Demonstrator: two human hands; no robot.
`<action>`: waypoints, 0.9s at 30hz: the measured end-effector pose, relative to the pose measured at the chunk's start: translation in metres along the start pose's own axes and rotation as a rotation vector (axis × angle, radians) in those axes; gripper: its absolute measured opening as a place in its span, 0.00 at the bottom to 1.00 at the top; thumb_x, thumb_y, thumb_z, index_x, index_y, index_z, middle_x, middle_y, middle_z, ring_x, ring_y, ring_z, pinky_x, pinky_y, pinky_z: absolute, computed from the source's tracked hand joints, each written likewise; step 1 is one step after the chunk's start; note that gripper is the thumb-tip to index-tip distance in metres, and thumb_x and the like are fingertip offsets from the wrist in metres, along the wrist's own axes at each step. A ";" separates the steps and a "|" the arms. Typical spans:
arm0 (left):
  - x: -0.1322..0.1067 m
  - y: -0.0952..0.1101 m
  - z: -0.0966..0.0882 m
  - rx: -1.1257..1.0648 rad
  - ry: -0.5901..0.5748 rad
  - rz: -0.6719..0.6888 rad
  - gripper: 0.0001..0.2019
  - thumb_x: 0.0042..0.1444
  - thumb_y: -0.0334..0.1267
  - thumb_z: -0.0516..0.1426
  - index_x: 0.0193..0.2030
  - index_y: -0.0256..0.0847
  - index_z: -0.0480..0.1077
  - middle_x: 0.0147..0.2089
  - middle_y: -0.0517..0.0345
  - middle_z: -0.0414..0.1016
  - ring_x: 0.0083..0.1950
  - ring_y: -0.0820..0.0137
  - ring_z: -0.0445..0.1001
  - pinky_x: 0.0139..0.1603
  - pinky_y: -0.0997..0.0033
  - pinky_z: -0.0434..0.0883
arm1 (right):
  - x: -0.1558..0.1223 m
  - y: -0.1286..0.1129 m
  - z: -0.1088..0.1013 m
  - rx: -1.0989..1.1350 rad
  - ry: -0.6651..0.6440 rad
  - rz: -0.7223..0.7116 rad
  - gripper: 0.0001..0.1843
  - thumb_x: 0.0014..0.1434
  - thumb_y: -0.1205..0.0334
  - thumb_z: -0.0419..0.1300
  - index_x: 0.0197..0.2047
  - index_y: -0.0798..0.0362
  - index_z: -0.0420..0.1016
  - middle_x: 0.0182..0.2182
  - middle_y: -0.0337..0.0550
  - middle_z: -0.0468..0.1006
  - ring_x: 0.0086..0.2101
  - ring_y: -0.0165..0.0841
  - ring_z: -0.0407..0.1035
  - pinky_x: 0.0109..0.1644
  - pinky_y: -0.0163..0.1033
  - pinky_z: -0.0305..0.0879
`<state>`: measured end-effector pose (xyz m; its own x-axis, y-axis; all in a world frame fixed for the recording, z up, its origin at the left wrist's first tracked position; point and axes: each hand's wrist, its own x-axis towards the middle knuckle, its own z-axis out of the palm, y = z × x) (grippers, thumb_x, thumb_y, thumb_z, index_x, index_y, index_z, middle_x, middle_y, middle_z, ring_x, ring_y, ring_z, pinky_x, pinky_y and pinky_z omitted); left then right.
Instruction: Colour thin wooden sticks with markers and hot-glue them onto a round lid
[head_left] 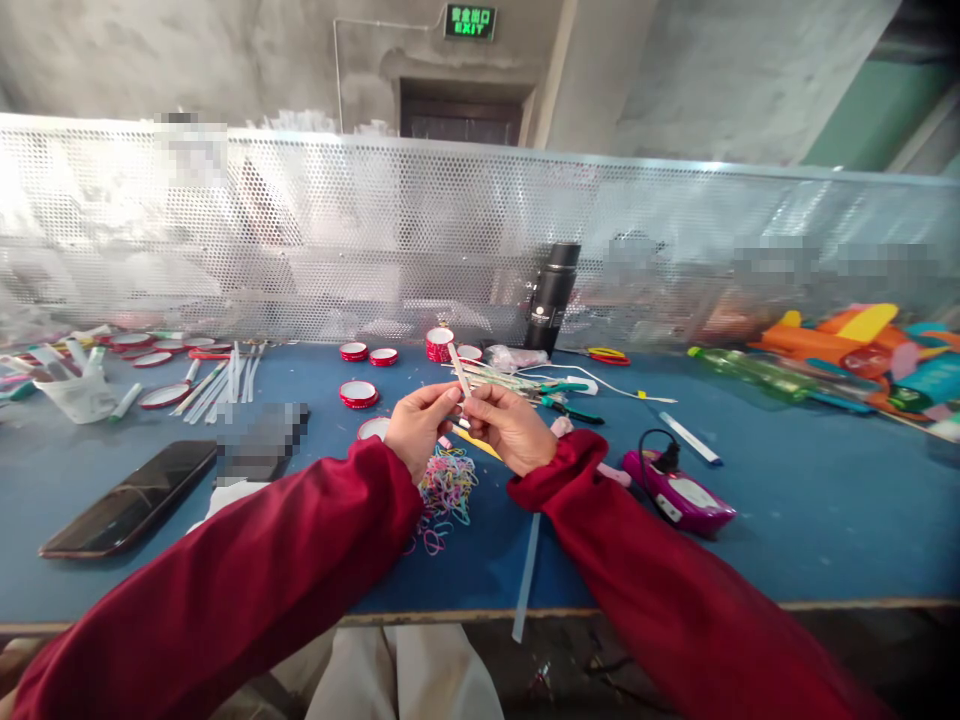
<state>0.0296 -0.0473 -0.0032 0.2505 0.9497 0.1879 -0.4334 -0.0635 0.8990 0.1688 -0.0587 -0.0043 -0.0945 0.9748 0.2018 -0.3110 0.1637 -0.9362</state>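
Note:
A slim, pale flat stick (459, 370) points up and away between my two hands over the middle of the table. My left hand (418, 425) is closed, thumb and fingertips pinched at its lower end. My right hand (514, 425) is also closed, its fingers pinching the same stick from the other side. Just below them lies a tangled pile of pastel elastic bands (448, 485). A pink tool (616, 474) is partly hidden behind my right wrist. Under that wrist a translucent glue stick (528, 580) sticks out past the table's front edge.
Red-rimmed round tins (358, 393), pliers (574, 410) and a black flask (553, 300) stand or lie farther back. At left are a phone (131, 500) and glue sticks (210, 393). A purple power strip (679, 490) is at right. A perforated metal screen (337, 240) closes the back.

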 end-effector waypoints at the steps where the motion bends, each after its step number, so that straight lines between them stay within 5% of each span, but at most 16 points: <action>1: 0.000 0.000 0.000 0.003 -0.002 -0.001 0.19 0.45 0.46 0.65 0.42 0.37 0.77 0.32 0.56 0.76 0.29 0.79 0.68 0.26 0.80 0.61 | 0.000 0.000 0.000 -0.005 0.013 -0.020 0.16 0.43 0.57 0.73 0.27 0.52 0.70 0.18 0.30 0.69 0.19 0.22 0.60 0.24 0.31 0.56; 15: 0.001 0.002 -0.003 0.028 -0.056 0.036 0.17 0.45 0.45 0.65 0.40 0.37 0.78 0.30 0.59 0.73 0.25 0.81 0.63 0.24 0.79 0.59 | 0.000 -0.005 -0.002 0.007 -0.036 0.027 0.15 0.45 0.53 0.71 0.29 0.54 0.75 0.26 0.36 0.75 0.23 0.23 0.66 0.25 0.30 0.60; 21: 0.001 0.003 -0.004 0.018 -0.012 0.018 0.17 0.45 0.45 0.65 0.40 0.37 0.77 0.28 0.60 0.70 0.29 0.80 0.65 0.25 0.81 0.59 | 0.005 -0.032 -0.025 -0.041 0.264 -0.143 0.18 0.45 0.49 0.70 0.33 0.54 0.76 0.25 0.35 0.74 0.22 0.22 0.64 0.24 0.29 0.60; 24: 0.001 0.003 -0.004 0.024 -0.014 0.000 0.18 0.45 0.46 0.65 0.40 0.37 0.77 0.31 0.58 0.72 0.32 0.78 0.68 0.25 0.81 0.60 | -0.008 -0.053 -0.041 -0.188 0.356 -0.229 0.18 0.48 0.47 0.67 0.35 0.53 0.75 0.26 0.36 0.75 0.23 0.24 0.66 0.27 0.31 0.62; 27: 0.000 0.004 -0.003 0.010 -0.041 -0.016 0.18 0.44 0.47 0.66 0.39 0.37 0.77 0.36 0.56 0.75 0.34 0.78 0.70 0.26 0.82 0.61 | -0.033 -0.072 -0.051 -0.660 0.404 -0.339 0.17 0.55 0.48 0.61 0.37 0.54 0.76 0.29 0.40 0.78 0.26 0.27 0.68 0.30 0.33 0.63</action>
<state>0.0253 -0.0466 -0.0012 0.2926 0.9374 0.1889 -0.4205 -0.0513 0.9058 0.2429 -0.0953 0.0420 0.2887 0.8158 0.5011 0.3669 0.3891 -0.8450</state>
